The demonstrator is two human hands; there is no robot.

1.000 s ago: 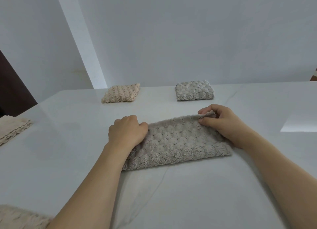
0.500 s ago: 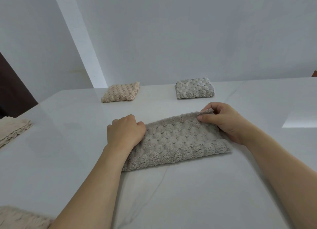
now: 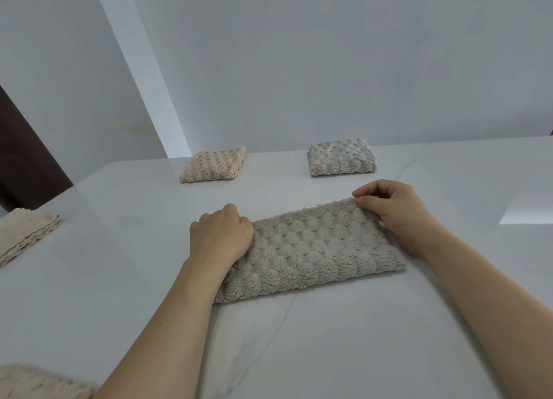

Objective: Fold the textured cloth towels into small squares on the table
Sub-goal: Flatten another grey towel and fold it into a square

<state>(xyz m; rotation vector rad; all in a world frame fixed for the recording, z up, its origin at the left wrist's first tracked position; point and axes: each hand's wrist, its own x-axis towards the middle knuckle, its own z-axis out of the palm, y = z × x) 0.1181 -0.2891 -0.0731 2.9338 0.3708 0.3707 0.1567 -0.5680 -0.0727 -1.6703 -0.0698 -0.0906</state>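
At the middle of the white marbled table (image 3: pixel 344 353) lies a gray bubble-textured towel (image 3: pixel 314 249), folded into a long strip that runs from about 8 o'clock up to 2 o'clock across the view. The left hand (image 3: pixel 220 237) sits on the strip's left end, at 9 o'clock from the towel's middle, with its fingers curled under and the knuckles bent over the far corner, gripping the cloth there. The right hand (image 3: pixel 395 210) is at 2 o'clock from the towel's middle, its thumb and bent forefinger pinching the far right corner while the other fingers curl behind. Farther off, at 12 o'clock, a gray folded square (image 3: pixel 341 157) rests flat, and at 11 o'clock a beige folded square (image 3: pixel 214 166) rests near it, the two apart from each other. At 9 o'clock on the table's left edge lies a beige stack of towels (image 3: pixel 24 234), and at 7 o'clock a beige towel corner (image 3: pixel 36 382) shows at the frame's bottom.
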